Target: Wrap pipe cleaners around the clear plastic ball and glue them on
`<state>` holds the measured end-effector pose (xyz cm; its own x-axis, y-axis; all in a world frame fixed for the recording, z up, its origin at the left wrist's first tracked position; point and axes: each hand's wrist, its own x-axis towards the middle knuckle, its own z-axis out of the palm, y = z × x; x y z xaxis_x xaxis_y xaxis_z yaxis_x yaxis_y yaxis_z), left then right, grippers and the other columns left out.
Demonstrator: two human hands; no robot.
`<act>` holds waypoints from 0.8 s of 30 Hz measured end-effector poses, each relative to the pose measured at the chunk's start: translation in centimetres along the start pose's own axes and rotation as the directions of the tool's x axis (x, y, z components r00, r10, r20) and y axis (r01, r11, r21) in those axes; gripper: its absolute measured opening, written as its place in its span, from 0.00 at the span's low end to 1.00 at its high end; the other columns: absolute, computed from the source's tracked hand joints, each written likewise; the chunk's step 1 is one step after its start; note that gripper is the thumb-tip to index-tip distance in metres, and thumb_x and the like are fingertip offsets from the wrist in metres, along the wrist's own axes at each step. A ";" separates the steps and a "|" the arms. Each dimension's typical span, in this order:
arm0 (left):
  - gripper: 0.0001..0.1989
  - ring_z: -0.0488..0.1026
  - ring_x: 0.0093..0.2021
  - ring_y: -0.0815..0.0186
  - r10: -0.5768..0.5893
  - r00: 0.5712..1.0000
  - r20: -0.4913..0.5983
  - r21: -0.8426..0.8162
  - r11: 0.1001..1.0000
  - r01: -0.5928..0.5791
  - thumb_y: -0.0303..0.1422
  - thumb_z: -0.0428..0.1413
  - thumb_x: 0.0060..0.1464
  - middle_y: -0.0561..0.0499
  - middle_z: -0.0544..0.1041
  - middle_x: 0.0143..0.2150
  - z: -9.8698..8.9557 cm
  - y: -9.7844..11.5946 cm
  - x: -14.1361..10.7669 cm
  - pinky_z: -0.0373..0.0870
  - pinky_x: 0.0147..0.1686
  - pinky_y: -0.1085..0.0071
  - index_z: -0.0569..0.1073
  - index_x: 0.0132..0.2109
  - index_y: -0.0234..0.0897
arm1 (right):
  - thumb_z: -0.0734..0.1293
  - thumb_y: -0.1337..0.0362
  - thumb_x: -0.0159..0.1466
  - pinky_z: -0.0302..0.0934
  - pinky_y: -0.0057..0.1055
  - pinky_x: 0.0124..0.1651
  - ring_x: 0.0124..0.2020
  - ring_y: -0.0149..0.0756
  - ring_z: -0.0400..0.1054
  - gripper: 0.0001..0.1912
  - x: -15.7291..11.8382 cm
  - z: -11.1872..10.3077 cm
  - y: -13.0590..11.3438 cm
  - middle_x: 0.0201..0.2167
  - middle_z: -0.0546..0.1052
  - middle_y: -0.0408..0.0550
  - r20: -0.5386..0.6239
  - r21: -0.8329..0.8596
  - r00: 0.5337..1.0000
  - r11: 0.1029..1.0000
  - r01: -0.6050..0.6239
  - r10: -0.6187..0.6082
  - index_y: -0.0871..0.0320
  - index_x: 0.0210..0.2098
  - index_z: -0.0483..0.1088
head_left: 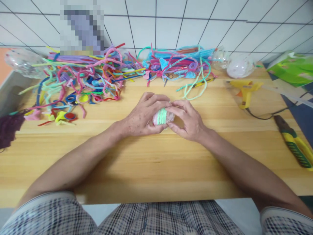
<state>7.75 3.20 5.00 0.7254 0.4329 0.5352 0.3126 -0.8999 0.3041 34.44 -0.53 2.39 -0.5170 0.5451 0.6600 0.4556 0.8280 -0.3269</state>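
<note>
The one view looks from the person's head, above the near edge of the table point(156, 169), facing forward and down across it, from the clothing point(158, 218) on its near side to the tiled wall point(168, 29) beyond its far side. The camera is near enough to take in much of the table, with the left hand point(146, 116) and right hand point(188, 120) over its middle.

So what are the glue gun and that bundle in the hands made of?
The glue gun: probably hard plastic, given its even yellow, moulded-looking body. The bundle, held by the left hand and right hand: seemingly fuzzy craft stems, judging by its soft green bands; its core is unclear.
</note>
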 end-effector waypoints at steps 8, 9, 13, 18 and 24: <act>0.29 0.77 0.69 0.46 -0.021 1.000 -0.009 -0.019 1.000 0.021 0.49 0.58 0.73 0.35 0.80 0.68 -0.3 0.5 0.2 0.70 0.68 0.44 0.70 0.72 0.40 | 0.71 0.54 0.75 0.79 0.59 0.63 0.64 0.55 0.76 0.31 0.1 0.3 0.1 0.65 0.76 0.58 0.004 0.039 0.999 0.998 -0.049 0.049 0.45 0.75 0.67; 0.29 0.76 0.69 0.46 -0.023 1.000 -0.016 -0.031 0.999 0.022 0.49 0.58 0.73 0.35 0.79 0.68 -0.3 0.4 0.2 0.70 0.69 0.43 0.69 0.72 0.40 | 0.71 0.54 0.75 0.78 0.60 0.64 0.64 0.55 0.76 0.30 0.2 0.3 0.1 0.64 0.76 0.58 -0.002 0.052 0.999 0.997 -0.049 0.049 0.45 0.75 0.67; 0.31 0.74 0.72 0.44 -0.081 0.997 0.022 -0.110 0.991 0.083 0.49 0.60 0.73 0.34 0.76 0.71 -0.5 -0.1 -0.1 0.71 0.73 0.41 0.68 0.74 0.42 | 0.70 0.51 0.76 0.75 0.63 0.69 0.67 0.57 0.74 0.32 0.5 0.4 0.4 0.67 0.75 0.57 0.032 0.106 0.996 0.991 -0.083 0.080 0.45 0.76 0.67; 0.33 0.73 0.75 0.45 -0.148 0.988 0.041 -0.174 0.973 0.153 0.56 0.59 0.74 0.36 0.76 0.72 -0.7 -0.9 -0.3 0.73 0.74 0.42 0.68 0.74 0.43 | 0.73 0.52 0.71 0.72 0.66 0.72 0.70 0.60 0.71 0.38 0.7 0.8 0.7 0.69 0.73 0.57 0.072 0.110 0.990 0.986 -0.126 0.119 0.45 0.78 0.65; 0.37 0.72 0.75 0.44 -0.167 0.985 0.042 -0.153 0.973 0.172 0.60 0.60 0.72 0.36 0.75 0.73 -0.7 -0.9 -0.3 0.71 0.76 0.39 0.68 0.75 0.44 | 0.75 0.51 0.70 0.71 0.68 0.72 0.70 0.61 0.71 0.39 1.0 1.1 0.6 0.69 0.74 0.57 0.059 0.107 0.988 0.983 -0.147 0.141 0.45 0.77 0.66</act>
<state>6.84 3.97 5.10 0.6880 0.5746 0.4433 0.3348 -0.7932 0.5086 33.44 0.65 2.13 -0.4896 0.6632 0.5660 0.4463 0.7483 -0.4907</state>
